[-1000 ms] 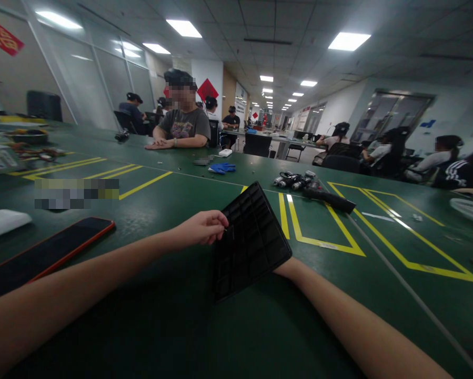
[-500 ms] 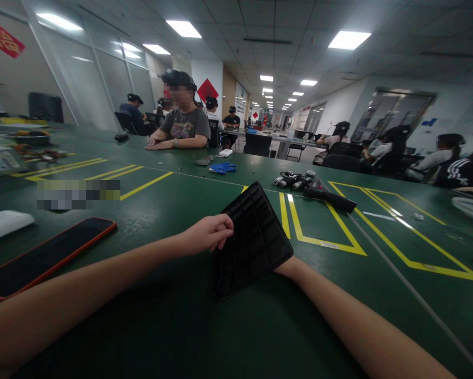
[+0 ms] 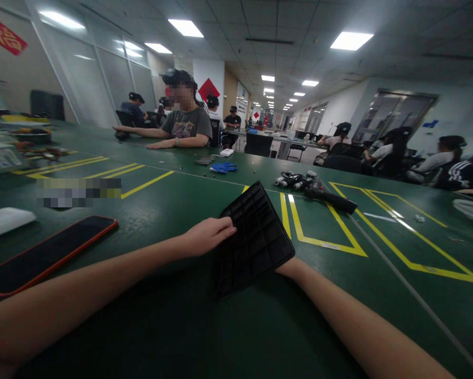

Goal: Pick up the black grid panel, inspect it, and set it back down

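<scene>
A black compartment tray (image 3: pixel 260 237) stands tilted at the centre of the frame, its divided face turned toward the left hand (image 3: pixel 209 236) and partly toward the viewer. Its lower edge climbs from lower left to middle right; with the slant foreshortening it, I cannot tell which side is the long axis. The tray lies just right of the left fingertips (image 3: pixel 232 230), which overlap its left part in view; whether they touch the face or hover just before it is unclear. Those fingers are curled close together, and whether they pinch something small cannot be told. The right hand (image 3: pixel 285 266) comes in from the lower right and passes behind the tray's right corner; it seems to support the tray from the back, though its fingers are hidden, so their grip cannot be told. The left hand is thus nearer the compartments, the right nearer the underside. Farther out on the green table (image 3: pixel 161 337), an orange-edged phone (image 3: pixel 54 252) lies at middle left, a blue glove (image 3: pixel 223 168) above the tray near the frame's centre, and a dark bundle of cylindrical parts (image 3: pixel 299 180) at upper right of the tray.
</scene>
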`<state>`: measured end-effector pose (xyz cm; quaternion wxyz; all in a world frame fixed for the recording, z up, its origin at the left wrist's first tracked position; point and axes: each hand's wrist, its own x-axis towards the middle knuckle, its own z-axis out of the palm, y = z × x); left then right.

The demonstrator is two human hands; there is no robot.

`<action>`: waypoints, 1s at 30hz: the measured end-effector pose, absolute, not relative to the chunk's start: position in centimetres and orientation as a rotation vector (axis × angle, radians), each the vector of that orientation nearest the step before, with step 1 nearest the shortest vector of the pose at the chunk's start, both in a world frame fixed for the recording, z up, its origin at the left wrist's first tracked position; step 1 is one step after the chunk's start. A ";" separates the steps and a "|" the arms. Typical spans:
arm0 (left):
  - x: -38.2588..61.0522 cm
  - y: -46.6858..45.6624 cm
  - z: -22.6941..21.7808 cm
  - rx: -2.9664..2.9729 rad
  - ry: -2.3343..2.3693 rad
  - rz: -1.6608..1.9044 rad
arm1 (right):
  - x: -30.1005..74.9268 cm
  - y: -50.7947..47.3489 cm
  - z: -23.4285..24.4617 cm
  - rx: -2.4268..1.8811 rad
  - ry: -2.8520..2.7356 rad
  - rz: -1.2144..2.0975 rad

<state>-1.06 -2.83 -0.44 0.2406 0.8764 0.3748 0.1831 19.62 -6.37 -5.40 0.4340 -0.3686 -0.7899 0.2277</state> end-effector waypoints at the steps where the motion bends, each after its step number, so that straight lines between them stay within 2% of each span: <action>1: -1.0 -2.7 -0.6 2.416 1.040 0.506 | 19.6 -6.4 -5.5 -0.917 -1.961 0.576; 7: -0.9 -2.4 -0.6 2.355 0.998 0.571 | 19.6 -6.4 -5.4 -0.938 -2.006 0.553; 12: -1.1 -1.9 -0.5 1.577 0.954 0.642 | 19.7 -6.4 -5.3 -0.908 -2.084 0.507; 14: -1.1 -1.9 -0.7 1.464 0.952 0.625 | 19.7 -6.3 -5.6 -0.889 -2.072 0.500; 23: -1.4 -4.0 -0.7 2.567 1.165 0.495 | 20.8 -5.4 -7.4 -1.022 -2.079 0.510; 26: -2.2 -2.9 -0.1 2.687 1.356 0.557 | 22.1 -5.1 -5.8 -1.168 -2.228 0.401; 30: -4.8 0.7 1.2 2.587 1.833 0.522 | 25.0 -4.6 -2.7 -1.681 -2.097 0.102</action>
